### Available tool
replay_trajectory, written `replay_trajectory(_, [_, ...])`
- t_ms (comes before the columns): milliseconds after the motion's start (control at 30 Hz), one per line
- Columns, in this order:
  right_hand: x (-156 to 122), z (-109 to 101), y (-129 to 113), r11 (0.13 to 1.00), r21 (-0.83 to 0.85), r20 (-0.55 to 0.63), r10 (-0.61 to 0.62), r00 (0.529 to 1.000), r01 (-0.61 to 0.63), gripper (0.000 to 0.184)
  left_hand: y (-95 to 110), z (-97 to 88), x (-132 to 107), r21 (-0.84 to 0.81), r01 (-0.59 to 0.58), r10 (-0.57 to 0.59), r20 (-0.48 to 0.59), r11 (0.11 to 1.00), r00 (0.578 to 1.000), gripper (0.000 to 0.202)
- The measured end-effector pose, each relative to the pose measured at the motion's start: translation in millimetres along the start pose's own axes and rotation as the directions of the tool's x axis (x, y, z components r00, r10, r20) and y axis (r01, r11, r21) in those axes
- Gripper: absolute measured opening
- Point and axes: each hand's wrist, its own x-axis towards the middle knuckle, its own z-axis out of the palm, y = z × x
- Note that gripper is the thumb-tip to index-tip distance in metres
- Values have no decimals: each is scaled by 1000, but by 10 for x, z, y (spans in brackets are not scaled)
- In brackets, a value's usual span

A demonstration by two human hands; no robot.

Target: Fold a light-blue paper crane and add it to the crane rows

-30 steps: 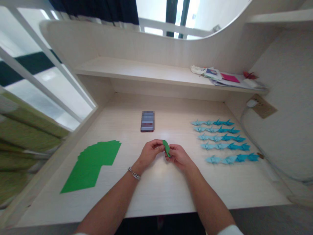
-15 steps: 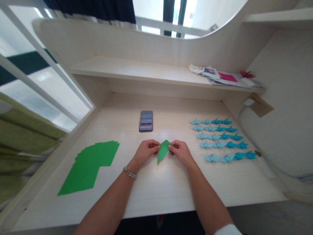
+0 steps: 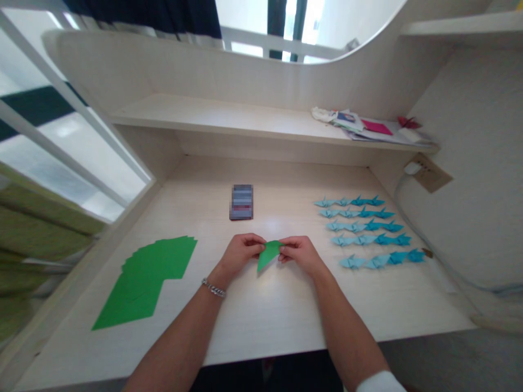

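Green paper (image 3: 268, 253) has tipped from a diamond into a bent wedge, long axis slanting down-left, between the left hand (image 3: 242, 253), pinching its left edge, and the right hand (image 3: 301, 253), which seems to pinch its upper-right corner.

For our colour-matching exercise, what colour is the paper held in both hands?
The held paper is bright green, best seen in the head view.

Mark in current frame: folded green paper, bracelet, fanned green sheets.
Folded green paper (image 3: 268, 254), head view: middle of its visible face.
Bracelet (image 3: 213, 288), head view: middle of its links.
Fanned green sheets (image 3: 142, 277), head view: middle of the spread.
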Motion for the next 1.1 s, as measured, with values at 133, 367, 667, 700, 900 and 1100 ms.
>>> replay_trajectory(133, [-26, 26, -43, 990, 140, -18, 33, 999, -30, 38, -22, 0, 4, -97, -11, 8, -25, 995, 1000, 14])
replay_trajectory(367, [-34, 27, -57, 973, 222, 16, 69, 997, -71, 40, -21, 13, 7, -201, -20, 14, -31, 979, 999, 11])
replay_trajectory(667, [-11, 19, 24, 1000, 4, 25, -17, 1000, 17, 34, 6, 40, -26, 27, -128, 127, 46, 991, 991, 10])
replay_trajectory(700, [-4, 36, 31, 1000, -18, 30, -20, 999, 21, 34, -2, 47, -25, 31, -131, 129, 59, 991, 990, 11])
replay_trajectory(900, [12, 77, 37, 999, -45, 12, -9, 1000, 9, 34, -26, 60, -21, 7, -114, 113, 91, 993, 989, 13])
replay_trajectory(1100, [-24, 37, -15, 994, 107, 17, 34, 999, -35, 39, 18, 48, -20, -85, -48, 51, 37, 995, 998, 10])
